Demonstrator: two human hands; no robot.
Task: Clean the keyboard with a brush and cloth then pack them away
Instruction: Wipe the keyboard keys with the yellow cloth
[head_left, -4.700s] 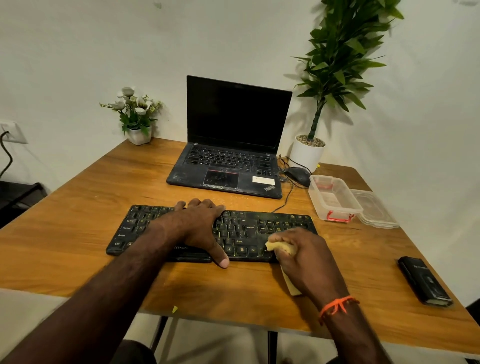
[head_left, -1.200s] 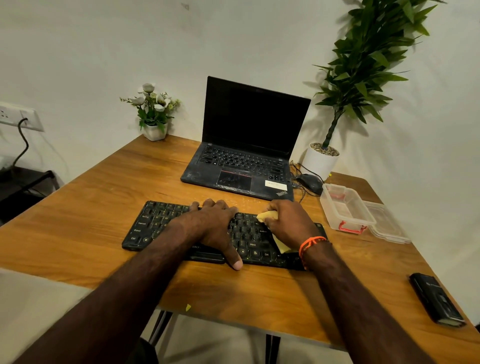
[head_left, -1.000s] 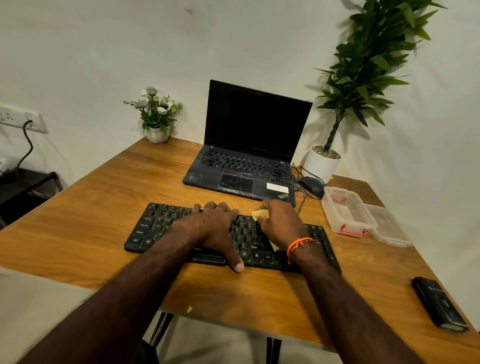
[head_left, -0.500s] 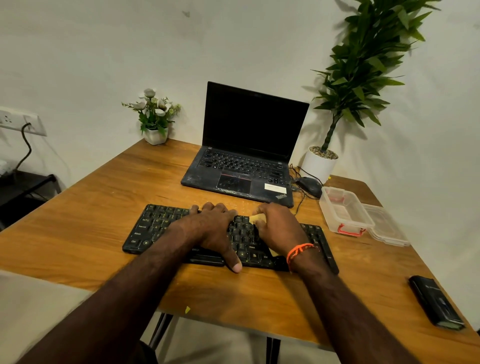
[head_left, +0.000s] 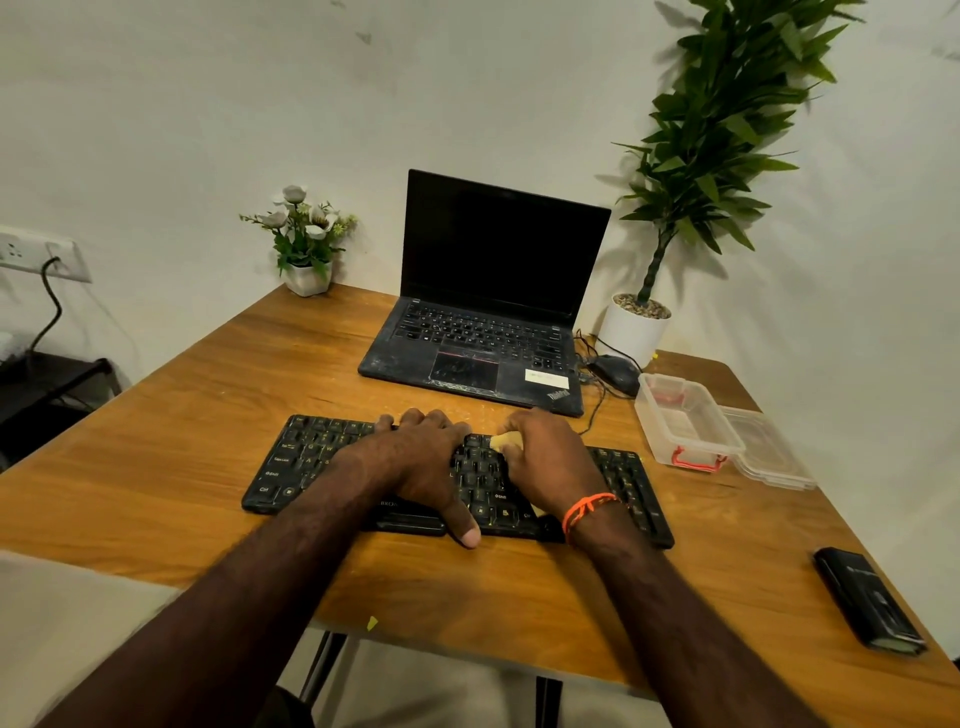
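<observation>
black keyboard (head_left: 631, 480) lies on wooden worktop (head_left: 171, 436). left hand (head_left: 415, 462) flat on keys, fingers released. right hand (head_left: 548, 462) fingers grasping yellow cloth (head_left: 505, 441), pressed on keys.

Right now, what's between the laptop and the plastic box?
In the head view, a black mouse and its cable lie between the laptop and the clear box.

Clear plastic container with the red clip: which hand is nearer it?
Right. The right hand holds the yellow cloth mid-keyboard, nearer the clear plastic container; the left hand rests farther left.
</observation>
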